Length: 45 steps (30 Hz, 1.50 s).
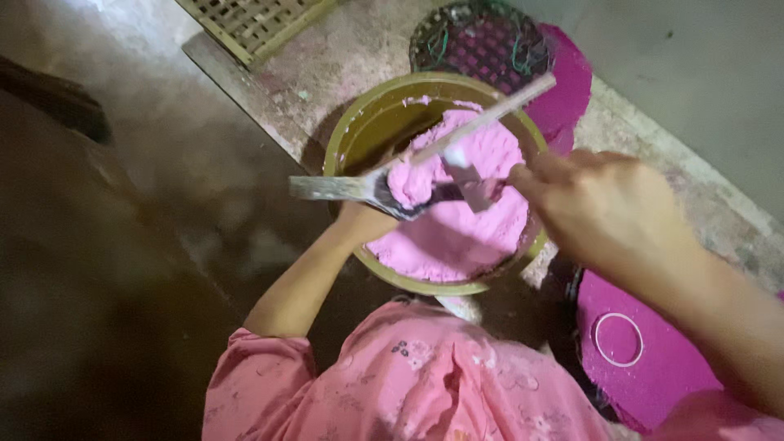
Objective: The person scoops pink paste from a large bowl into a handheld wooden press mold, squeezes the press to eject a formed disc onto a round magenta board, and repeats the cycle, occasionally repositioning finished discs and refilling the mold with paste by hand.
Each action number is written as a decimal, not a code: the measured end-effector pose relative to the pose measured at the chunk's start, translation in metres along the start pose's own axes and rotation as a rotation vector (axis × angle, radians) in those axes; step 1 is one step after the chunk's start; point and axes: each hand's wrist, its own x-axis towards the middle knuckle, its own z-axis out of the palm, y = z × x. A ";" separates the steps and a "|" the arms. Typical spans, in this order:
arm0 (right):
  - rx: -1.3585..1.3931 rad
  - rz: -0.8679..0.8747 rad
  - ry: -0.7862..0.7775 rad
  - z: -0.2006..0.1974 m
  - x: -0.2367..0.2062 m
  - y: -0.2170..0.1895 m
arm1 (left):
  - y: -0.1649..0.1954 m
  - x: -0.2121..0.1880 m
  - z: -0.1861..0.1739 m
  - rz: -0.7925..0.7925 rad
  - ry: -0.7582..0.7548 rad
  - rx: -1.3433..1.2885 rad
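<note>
A yellow-green bucket (343,135) on the ground holds thick pink paste (457,237). My left hand (359,222) reaches over the bucket's near rim, gripping a wide flat scraper (327,188) with a lump of pink paste on its blade. From the right, my right hand (608,208) holds a small dark scraper (469,189) whose tip touches the paste on the wide blade. A long wooden stick (498,110) leans in the bucket, its upper end past the far rim. My pink sleeve and shirt (408,376) fill the bottom.
A dark woven basket (482,41) and a magenta disc (572,82) lie behind the bucket. Another magenta disc (661,376) with a white ring (618,339) on it lies at lower right. A bamboo lattice (253,20) is at the top, on the concrete floor.
</note>
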 end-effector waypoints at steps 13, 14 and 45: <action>0.158 0.101 -0.141 -0.036 -0.001 -0.006 | -0.002 -0.013 0.018 -0.059 -0.079 0.019; 0.145 0.068 -0.143 -0.032 -0.001 -0.005 | -0.004 -0.012 0.017 -0.068 -0.026 -0.014; 0.111 0.114 -0.205 -0.011 -0.007 0.000 | 0.001 0.001 -0.023 -0.118 -0.056 0.264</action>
